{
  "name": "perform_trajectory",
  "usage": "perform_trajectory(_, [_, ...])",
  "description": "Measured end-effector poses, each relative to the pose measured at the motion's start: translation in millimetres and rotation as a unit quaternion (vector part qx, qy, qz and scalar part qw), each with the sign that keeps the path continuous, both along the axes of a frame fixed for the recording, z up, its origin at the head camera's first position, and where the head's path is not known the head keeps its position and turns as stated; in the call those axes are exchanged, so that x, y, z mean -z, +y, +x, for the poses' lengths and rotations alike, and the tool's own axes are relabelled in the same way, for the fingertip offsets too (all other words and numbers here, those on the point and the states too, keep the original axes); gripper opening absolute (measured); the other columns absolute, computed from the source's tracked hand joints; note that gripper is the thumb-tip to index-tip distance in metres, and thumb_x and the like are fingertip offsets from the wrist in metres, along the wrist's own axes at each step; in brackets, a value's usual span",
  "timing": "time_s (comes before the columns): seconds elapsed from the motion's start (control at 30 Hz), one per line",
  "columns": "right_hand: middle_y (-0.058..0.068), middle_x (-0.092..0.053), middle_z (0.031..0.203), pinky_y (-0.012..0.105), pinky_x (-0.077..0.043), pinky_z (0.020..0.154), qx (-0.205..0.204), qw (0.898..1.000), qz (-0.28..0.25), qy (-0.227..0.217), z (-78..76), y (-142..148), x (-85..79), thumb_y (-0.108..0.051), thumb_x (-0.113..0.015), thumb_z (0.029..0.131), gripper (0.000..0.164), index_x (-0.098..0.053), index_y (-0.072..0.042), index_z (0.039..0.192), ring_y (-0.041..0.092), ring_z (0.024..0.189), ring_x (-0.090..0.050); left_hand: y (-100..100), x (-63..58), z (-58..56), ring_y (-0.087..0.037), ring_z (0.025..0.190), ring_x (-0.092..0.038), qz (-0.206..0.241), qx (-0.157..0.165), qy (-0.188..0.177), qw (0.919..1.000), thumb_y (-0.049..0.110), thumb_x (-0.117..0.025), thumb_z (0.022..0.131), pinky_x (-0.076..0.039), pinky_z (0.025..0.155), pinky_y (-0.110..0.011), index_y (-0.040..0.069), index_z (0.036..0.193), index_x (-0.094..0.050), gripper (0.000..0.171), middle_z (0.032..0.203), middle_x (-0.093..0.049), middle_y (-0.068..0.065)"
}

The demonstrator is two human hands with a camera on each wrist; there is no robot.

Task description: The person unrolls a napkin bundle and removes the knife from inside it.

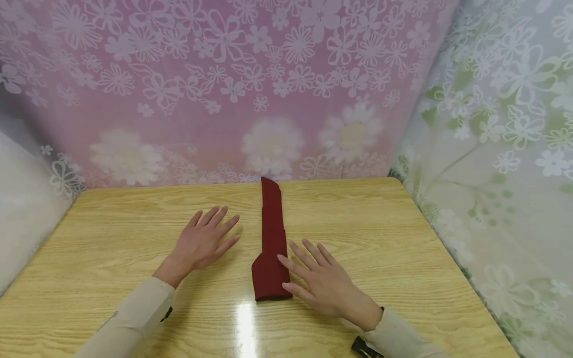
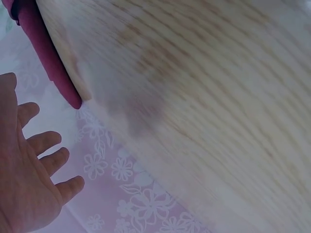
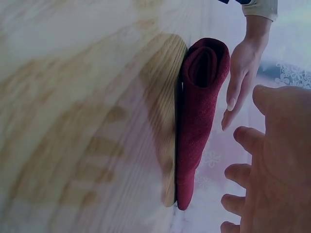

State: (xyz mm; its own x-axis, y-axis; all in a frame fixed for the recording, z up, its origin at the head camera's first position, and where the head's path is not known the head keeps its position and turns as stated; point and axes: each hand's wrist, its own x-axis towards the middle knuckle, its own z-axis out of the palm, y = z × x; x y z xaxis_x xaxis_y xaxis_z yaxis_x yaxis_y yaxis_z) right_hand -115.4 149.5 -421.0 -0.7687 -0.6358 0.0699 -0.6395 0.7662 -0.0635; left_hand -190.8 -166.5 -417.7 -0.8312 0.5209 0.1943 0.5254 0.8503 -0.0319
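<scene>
A dark red cloth, folded into a long narrow strip, lies on the wooden table, its wider end toward me. In the right wrist view the near end of the cloth shows rolled layers. My left hand is left of the strip, fingers spread and apart from it. On the other side, my right hand has its fingers spread, with thumb and index fingertips right at the cloth's right edge in the head view. Neither hand grips anything. The left wrist view shows the left hand palm side, fingers extended.
The wooden table ends at a pink flowered curtain behind it. To the right hangs a pale cloth with white flowers and green leaves. White material borders the left side.
</scene>
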Motion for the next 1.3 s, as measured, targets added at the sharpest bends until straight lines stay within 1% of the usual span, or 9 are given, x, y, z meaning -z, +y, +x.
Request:
perform_trajectory(0.17, [0.003, -0.018, 0.158, 0.048, -0.008, 0.114, -0.005, 1.000, 0.007, -0.009, 0.1, -3, 0.2, -0.059, -0.024, 0.099, 0.060, -0.026, -0.032, 0.152, 0.030, 0.144, -0.011, 3, 1.6, -3.6, -0.031, 0.138, -0.030, -0.001, 0.004, -0.001, 1.0000, 0.051, -0.041, 0.099, -0.024, 0.108, -0.055, 0.021, 0.145, -0.044, 0.056, 0.148, -0.038, -0.014])
perform_trajectory(0.5, [0.002, -0.015, 0.159, 0.048, -0.010, 0.114, -0.016, 1.000, 0.014, 0.003, 0.0, -8, 1.0, -0.058, -0.024, 0.100, 0.059, -0.026, -0.032, 0.153, 0.029, 0.144, -0.011, 10, 0.5, -14.3, -0.031, 0.138, -0.030, -0.011, 0.013, -0.007, 0.9998, 0.051, -0.039, 0.099, -0.024, 0.109, -0.054, 0.022, 0.146, -0.044, 0.055, 0.149, -0.037, -0.013])
perform_trajectory(0.73, [0.003, -0.016, 0.158, 0.048, -0.009, 0.114, -0.020, 1.000, 0.010, -0.002, -2.2, -9, 2.3, -0.058, -0.024, 0.100, 0.059, -0.025, -0.032, 0.153, 0.029, 0.144, -0.011, 17, -0.2, -22.7, -0.030, 0.139, -0.029, -0.015, 0.021, -0.008, 0.9996, 0.052, -0.036, 0.100, -0.023, 0.109, -0.054, 0.023, 0.147, -0.042, 0.056, 0.149, -0.036, -0.012])
perform_trajectory(0.83, [0.003, -0.017, 0.158, 0.048, -0.010, 0.114, -0.022, 1.000, 0.003, -0.002, -4.2, -10, 3.7, -0.057, -0.024, 0.100, 0.058, -0.025, -0.032, 0.153, 0.028, 0.144, -0.012, 22, 0.5, -25.6, -0.029, 0.139, -0.028, -0.012, 0.026, -0.015, 0.9995, 0.053, -0.034, 0.100, -0.023, 0.109, -0.054, 0.024, 0.147, -0.041, 0.056, 0.150, -0.036, -0.011])
perform_trajectory(1.07, [0.002, -0.018, 0.158, 0.047, -0.013, 0.114, -0.031, 0.999, -0.012, 0.001, -7.2, -12, 5.6, -0.058, -0.024, 0.100, 0.058, -0.027, -0.033, 0.152, 0.027, 0.143, -0.015, 30, 4.7, -29.8, -0.028, 0.140, -0.026, -0.028, 0.028, -0.027, 0.9989, 0.055, -0.030, 0.100, -0.022, 0.110, -0.053, 0.026, 0.149, -0.037, 0.057, 0.152, -0.033, -0.010])
perform_trajectory(1.17, [0.001, -0.018, 0.158, 0.046, -0.013, 0.114, -0.033, 0.999, -0.009, 0.001, -7.5, -14, 5.3, -0.058, -0.023, 0.100, 0.058, -0.027, -0.033, 0.152, 0.027, 0.143, -0.014, 33, 5.6, -30.8, -0.029, 0.140, -0.027, -0.025, 0.030, -0.029, 0.9988, 0.054, -0.031, 0.100, -0.023, 0.110, -0.053, 0.026, 0.149, -0.037, 0.057, 0.151, -0.033, -0.010])
perform_trajectory(1.3, [0.002, -0.018, 0.158, 0.046, -0.012, 0.114, -0.034, 0.999, -0.001, -0.001, -7.3, -15, 4.2, -0.058, -0.023, 0.099, 0.058, -0.026, -0.034, 0.152, 0.026, 0.144, -0.011, 35, 5.5, -32.5, -0.029, 0.140, -0.026, -0.021, 0.030, -0.036, 0.9987, 0.053, -0.030, 0.101, -0.022, 0.110, -0.053, 0.025, 0.149, -0.037, 0.057, 0.152, -0.033, -0.011])
